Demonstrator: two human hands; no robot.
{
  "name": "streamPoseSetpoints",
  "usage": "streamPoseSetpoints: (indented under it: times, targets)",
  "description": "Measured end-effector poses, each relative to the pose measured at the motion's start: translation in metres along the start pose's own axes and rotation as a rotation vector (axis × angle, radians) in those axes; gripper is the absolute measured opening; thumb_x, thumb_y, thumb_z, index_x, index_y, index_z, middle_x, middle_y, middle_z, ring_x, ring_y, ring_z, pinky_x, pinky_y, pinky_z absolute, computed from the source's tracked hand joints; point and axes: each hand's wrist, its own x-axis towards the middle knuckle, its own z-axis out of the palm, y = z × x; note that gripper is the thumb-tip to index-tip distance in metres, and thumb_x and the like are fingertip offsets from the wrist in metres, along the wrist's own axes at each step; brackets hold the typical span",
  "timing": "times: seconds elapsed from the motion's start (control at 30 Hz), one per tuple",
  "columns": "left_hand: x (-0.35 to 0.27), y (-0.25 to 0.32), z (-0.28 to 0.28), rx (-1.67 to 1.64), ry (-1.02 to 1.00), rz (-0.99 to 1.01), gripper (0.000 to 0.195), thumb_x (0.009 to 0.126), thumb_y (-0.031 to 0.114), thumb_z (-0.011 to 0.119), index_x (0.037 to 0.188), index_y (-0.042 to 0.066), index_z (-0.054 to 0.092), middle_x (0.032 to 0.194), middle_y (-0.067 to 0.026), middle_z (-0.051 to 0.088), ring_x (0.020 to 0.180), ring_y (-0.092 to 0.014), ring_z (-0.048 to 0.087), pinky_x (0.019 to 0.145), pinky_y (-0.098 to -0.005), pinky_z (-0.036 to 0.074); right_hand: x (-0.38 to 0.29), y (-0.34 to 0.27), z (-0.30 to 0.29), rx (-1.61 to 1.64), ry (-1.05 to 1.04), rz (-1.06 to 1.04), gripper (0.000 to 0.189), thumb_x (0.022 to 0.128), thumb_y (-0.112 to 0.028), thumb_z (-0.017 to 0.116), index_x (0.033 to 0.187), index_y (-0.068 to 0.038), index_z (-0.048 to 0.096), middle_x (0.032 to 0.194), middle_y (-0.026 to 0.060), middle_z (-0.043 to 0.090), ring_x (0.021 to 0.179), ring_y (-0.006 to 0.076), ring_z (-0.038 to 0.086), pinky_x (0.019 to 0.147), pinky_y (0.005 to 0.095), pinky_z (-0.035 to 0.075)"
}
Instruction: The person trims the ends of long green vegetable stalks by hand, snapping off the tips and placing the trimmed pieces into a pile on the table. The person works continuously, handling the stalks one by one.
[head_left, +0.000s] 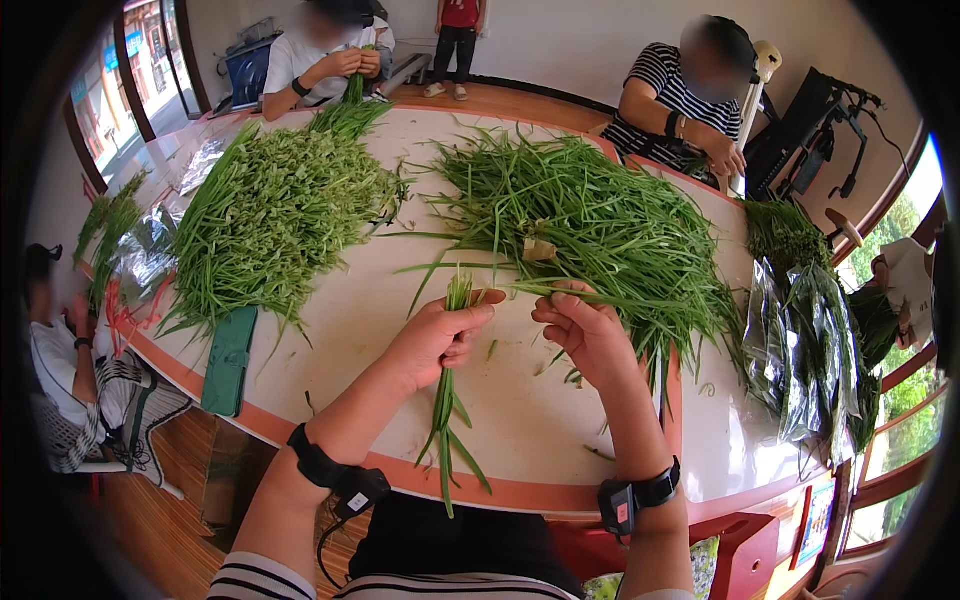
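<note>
My left hand (431, 339) grips a small upright bunch of long green leaf vegetables (445, 405), which look like garlic chives. Pale cut ends poke out above the fist, and the leaf tips hang down over the table's near edge. Between thumb and fingers, my right hand (589, 330) pinches a thin pale-green stalk (534, 286) that reaches toward the left hand. Just beyond that hand lies a large loose heap of long green leaves (577, 202), with a brown scrap (538, 249) on it.
A denser heap of greens (277, 210) lies at left, beside a green phone case (229, 361) and clear plastic (146, 244). Bagged bundles (802, 352) sit at right on the white table (337, 390). Co-workers (319, 67) (675, 105) sit across; another person (64, 360) is at left.
</note>
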Motion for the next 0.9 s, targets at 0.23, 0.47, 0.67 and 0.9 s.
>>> streamPoseSetpoints:
  times: [0.23, 0.47, 0.67, 0.9]
  targets:
    - [-0.008, -0.002, 0.009, -0.049, -0.047, 0.114, 0.031, 0.090, 0.029, 0.058, 0.116, 0.014, 0.055, 0.058, 0.0081, 0.033, 0.046, -0.002, 0.026, 0.041, -0.0187, 0.022, -0.006, 0.022, 0.021, 0.188, -0.108, 0.131, 0.028, 0.092, -0.022, 0.055, 0.116, -0.007, 0.053, 0.108, 0.0088, 0.062, 0.100, 0.0183, 0.060, 0.080, 0.0290, 0.047]
    - [-0.005, 0.000, 0.008, -0.054, -0.048, 0.174, 0.031, 0.091, 0.032, 0.056, 0.111, 0.009, 0.057, 0.055, 0.0078, 0.034, 0.044, -0.002, 0.028, 0.040, -0.0192, 0.022, -0.004, 0.036, 0.022, 0.100, -0.158, 0.268, 0.028, 0.094, -0.030, 0.052, 0.109, -0.006, 0.056, 0.100, 0.0067, 0.064, 0.088, 0.0162, 0.061, 0.075, 0.0280, 0.048]
    - [-0.004, 0.003, 0.000, -0.031, 0.047, 0.197, 0.033, 0.091, 0.034, 0.054, 0.109, 0.006, 0.055, 0.059, 0.0067, 0.036, 0.044, -0.003, 0.029, 0.041, -0.0202, 0.025, -0.017, 0.023, 0.046, -0.407, -0.221, 0.271, 0.042, 0.092, -0.042, 0.052, 0.106, -0.002, 0.058, 0.089, 0.0061, 0.064, 0.081, 0.0121, 0.060, 0.068, 0.0252, 0.049]
    - [-0.005, 0.009, 0.001, -0.050, 0.080, 0.126, 0.034, 0.091, 0.040, 0.053, 0.100, 0.007, 0.057, 0.064, 0.0058, 0.039, 0.055, -0.005, 0.036, 0.050, -0.0216, 0.030, -0.031, 0.017, 0.061, -1.116, 0.104, -0.843, 0.024, 0.084, -0.019, 0.061, 0.101, -0.001, 0.061, 0.082, 0.0111, 0.064, 0.081, 0.0242, 0.060, 0.067, 0.0351, 0.046]
